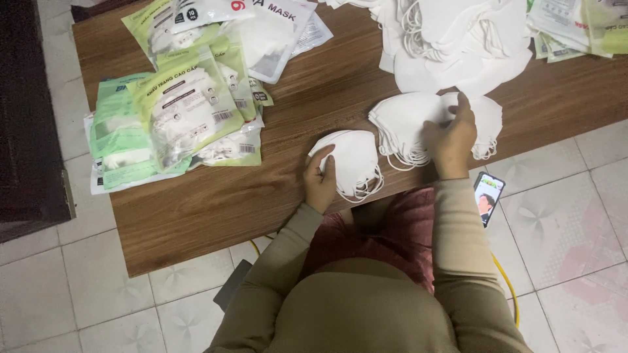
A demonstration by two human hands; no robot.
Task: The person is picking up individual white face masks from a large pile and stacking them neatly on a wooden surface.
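- Hands at work over a low wooden table, seen from above, where white folded face masks are being gathered into small stacks near the table's front edge.
- Left hand rests flat on the left rim of a small mask stack, fingers loosely spread rather than closed, apparently steadying the pile so its ear loops stay tucked beneath.
- Right hand presses on a fanned mask stack, fingers curled over its right side and touching a second fan of masks just beside it; whether it grips one mask or merely holds the fan down cannot be told.
- Both stacks lie directly under the hands, side by side but apart, close to the person's lap.
- Loose mask heap sits further back, within reach as supply.
- Green-and-clear packaged masks are piled at far left, well apart from the hands.
- Smartphone, screen lit, lies by the right forearm on the tiled floor.
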